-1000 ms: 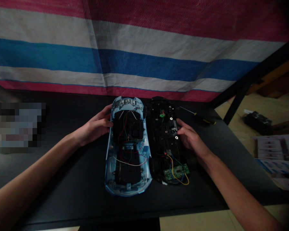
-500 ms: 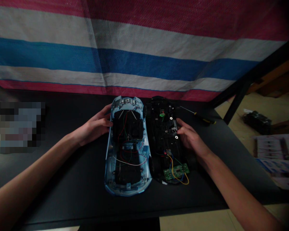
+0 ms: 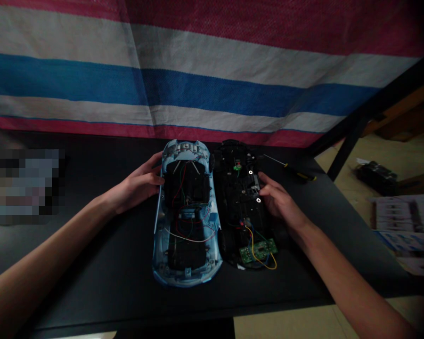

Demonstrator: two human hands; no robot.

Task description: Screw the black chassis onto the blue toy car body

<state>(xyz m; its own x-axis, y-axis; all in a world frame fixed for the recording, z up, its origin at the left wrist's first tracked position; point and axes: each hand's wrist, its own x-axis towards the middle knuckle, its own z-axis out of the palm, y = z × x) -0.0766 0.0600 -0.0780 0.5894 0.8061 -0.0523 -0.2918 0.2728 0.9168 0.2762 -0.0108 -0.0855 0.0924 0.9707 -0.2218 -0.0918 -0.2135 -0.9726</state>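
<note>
A light-blue toy car body shell point(image 3: 212, 230) lies upside down on the black table, its dark inside and thin wires facing up. My left hand point(image 3: 136, 186) grips its left edge, thumb on the rim, other fingers partly hidden behind it. Close along its right side is the black toy car chassis point(image 3: 233, 197), with a green circuit board point(image 3: 257, 250) and a yellow wire at its near end. My right hand point(image 3: 281, 200) holds the right side of this chassis, thumb and forefinger at its edge. The remaining right fingers are hidden in shadow.
A screwdriver point(image 3: 300, 175) with a black and yellow handle lies right of the chassis on the black table point(image 3: 102, 278). A striped sheet point(image 3: 212, 89) hangs behind. Something blurred out point(image 3: 21, 183) sits at left. Boxes and a dark object point(image 3: 376, 176) are on the floor at right.
Both hands keep their places on the shell and the chassis. The view has shifted very slightly; nothing else visibly differs.
</note>
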